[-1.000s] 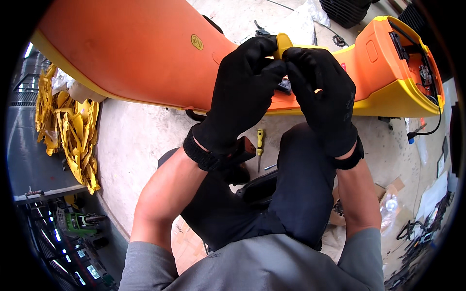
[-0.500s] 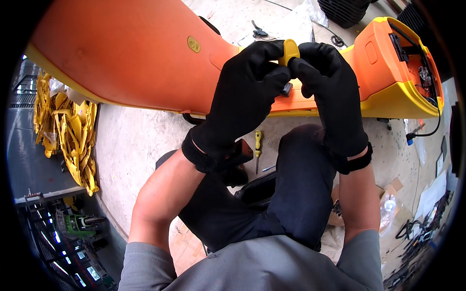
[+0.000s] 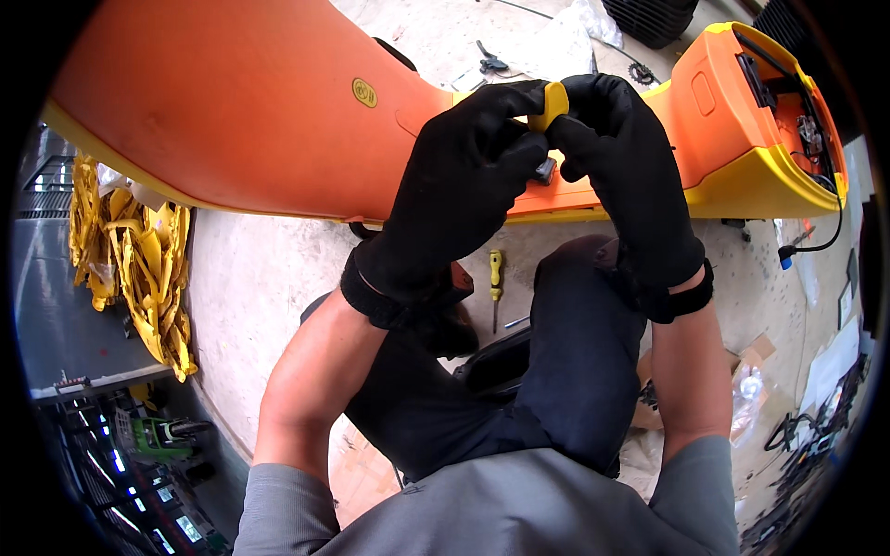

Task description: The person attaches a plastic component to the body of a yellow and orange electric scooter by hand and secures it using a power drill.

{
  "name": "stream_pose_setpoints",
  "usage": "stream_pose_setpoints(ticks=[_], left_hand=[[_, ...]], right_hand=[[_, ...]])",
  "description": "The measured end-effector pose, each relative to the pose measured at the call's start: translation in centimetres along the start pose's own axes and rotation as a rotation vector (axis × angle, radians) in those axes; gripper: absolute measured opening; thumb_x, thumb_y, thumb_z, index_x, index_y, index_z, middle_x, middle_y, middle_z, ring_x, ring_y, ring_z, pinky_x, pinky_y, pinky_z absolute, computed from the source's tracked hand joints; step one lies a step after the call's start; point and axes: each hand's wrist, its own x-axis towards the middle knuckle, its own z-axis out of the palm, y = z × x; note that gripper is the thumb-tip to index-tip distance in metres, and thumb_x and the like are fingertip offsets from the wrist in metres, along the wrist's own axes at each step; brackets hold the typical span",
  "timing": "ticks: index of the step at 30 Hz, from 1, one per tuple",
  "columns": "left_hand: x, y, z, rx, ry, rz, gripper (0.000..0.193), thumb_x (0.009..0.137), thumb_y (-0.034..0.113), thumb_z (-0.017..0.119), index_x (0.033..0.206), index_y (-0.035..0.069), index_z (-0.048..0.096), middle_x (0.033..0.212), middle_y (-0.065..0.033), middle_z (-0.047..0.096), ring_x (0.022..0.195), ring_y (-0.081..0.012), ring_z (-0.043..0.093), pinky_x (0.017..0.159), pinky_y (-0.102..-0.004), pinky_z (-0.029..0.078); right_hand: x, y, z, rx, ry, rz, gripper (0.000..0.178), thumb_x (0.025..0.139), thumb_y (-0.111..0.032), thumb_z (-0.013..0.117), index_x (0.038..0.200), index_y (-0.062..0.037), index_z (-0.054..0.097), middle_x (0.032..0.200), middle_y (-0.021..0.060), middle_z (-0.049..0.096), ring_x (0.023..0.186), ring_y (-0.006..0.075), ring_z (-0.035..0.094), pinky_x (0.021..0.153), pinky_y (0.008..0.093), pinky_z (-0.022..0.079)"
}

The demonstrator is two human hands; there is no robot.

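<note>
Both my hands wear black gloves and meet over a large orange body with yellow edging (image 3: 269, 111). Between them is a small yellow plastic piece (image 3: 554, 104), with a curved upper end. My left hand (image 3: 450, 181) grips its left side between thumb and fingers. The fingers of my right hand (image 3: 630, 171) are bent and pinch at its right side, covering much of it. Just beneath my left thumb shows a small dark grey part (image 3: 544, 171); whether it lies on the orange body or is in the hand, I cannot tell.
A yellow-handled screwdriver (image 3: 496, 278) lies on the floor between my legs. A heap of yellow pieces (image 3: 144, 269) sits on a grey surface at left. The body's right end is open with wiring (image 3: 811, 139) inside. A black lever part (image 3: 491, 60) lies beyond.
The yellow piece has turned slightly between my fingers, its top leaning more to the right. Both hands have shifted only a little and keep their hold.
</note>
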Motion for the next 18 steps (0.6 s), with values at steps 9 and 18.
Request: stream_pose_setpoints(ticks=[9, 18], left_hand=[[0.3, 0.0, -1.0, 0.245, 0.033, 0.021, 0.025, 0.085, 0.003, 0.063, 0.108, -0.005, 0.060, 0.085, -0.0087, 0.068, 0.077, -0.0106, 0.063, 0.072, -0.0230, 0.050], [0.8, 0.4, -3.0, -0.028, 0.198, -0.176, 0.031, 0.091, 0.011, 0.058, 0.116, -0.006, 0.056, 0.094, -0.0090, 0.068, 0.078, -0.0131, 0.064, 0.071, -0.0192, 0.048]], right_hand=[[1.3, 0.7, -0.2, -0.014, -0.088, 0.049, 0.036, 0.081, -0.011, 0.066, 0.109, 0.0055, 0.051, 0.083, 0.0060, 0.060, 0.067, 0.0085, 0.059, 0.060, 0.0206, 0.049], [4.3, 1.9, -2.4, -0.156, -0.075, -0.022, 0.026, 0.084, -0.019, 0.065, 0.098, 0.0016, 0.059, 0.077, 0.0047, 0.062, 0.071, 0.0084, 0.061, 0.065, 0.0226, 0.050]])
